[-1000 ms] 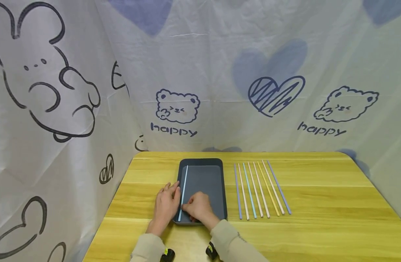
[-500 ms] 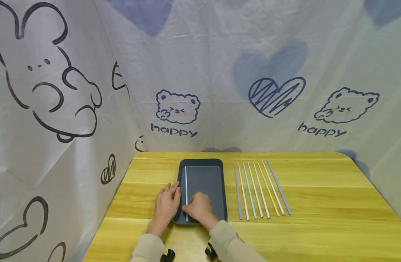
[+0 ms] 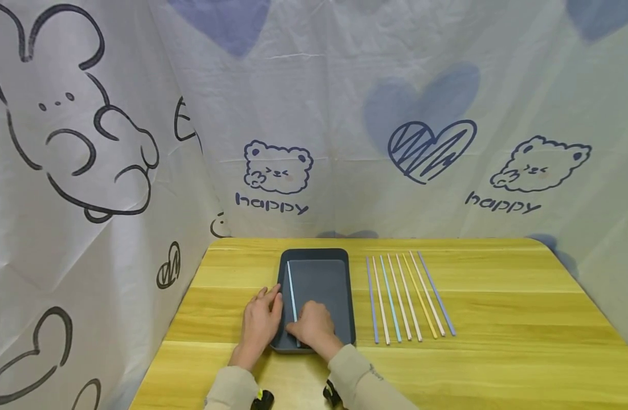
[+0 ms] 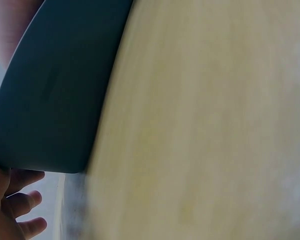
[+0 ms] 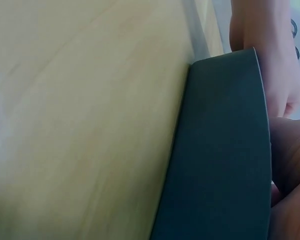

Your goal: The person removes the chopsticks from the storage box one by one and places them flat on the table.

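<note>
A dark grey rectangular tray (image 3: 326,279) lies lengthwise on the table in the head view. Inside it, near its left wall, a thin light-blue stick (image 3: 292,290) lies slightly slanted. My right hand (image 3: 316,326) reaches over the tray's near part, its fingers curled and pinching the stick close to the near end. A fingertip crosses over the stick, and the far side of this grip is hidden. Along the outside of the tray's left wall, my left hand (image 3: 261,319) rests with its fingers loosely extended. Both wrist views show mostly the tray's outer wall (image 4: 55,100).
To the right of the tray several thin sticks (image 3: 407,296) lie side by side, in purple, pale pink, light blue and yellow. The wooden table (image 3: 498,330) ends at a patterned cloth (image 3: 334,114) behind and at the left.
The light-blue stick's near end has shifted right, under the right hand's fingers, while its far end has swung slightly left. The left hand has stayed in place.
</note>
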Available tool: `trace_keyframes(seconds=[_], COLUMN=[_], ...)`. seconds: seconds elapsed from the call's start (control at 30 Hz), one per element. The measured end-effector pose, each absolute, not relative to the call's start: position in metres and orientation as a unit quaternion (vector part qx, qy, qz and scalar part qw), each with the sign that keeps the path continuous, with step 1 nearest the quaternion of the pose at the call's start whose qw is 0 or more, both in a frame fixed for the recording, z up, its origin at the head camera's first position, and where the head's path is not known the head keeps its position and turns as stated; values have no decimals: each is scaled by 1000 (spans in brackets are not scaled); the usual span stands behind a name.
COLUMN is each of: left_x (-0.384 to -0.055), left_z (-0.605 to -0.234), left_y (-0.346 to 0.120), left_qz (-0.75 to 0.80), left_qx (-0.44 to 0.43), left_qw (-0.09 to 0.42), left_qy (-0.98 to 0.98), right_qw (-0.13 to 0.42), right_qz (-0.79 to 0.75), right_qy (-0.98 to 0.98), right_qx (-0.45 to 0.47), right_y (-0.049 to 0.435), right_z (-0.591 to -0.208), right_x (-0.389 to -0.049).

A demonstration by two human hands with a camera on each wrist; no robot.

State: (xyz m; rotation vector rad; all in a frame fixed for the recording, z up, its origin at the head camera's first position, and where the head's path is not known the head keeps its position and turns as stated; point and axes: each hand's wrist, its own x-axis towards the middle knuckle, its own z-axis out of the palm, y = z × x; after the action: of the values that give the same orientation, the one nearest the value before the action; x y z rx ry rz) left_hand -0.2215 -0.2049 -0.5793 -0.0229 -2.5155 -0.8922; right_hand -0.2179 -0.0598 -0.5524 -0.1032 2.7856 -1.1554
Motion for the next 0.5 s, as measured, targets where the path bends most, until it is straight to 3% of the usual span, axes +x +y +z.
trace_keyframes(seconds=[0.5], left_x=[-220], left_z=[-579], left_y=[-204], left_qz=[-325], left_qx=[-12], left_qw=[238], left_qy=[-915], right_qw=[149], right_qz=[-509], right_qy=[848], right_qx=[-16], right_y=[-35], right_z=[-543], right_x=[-221])
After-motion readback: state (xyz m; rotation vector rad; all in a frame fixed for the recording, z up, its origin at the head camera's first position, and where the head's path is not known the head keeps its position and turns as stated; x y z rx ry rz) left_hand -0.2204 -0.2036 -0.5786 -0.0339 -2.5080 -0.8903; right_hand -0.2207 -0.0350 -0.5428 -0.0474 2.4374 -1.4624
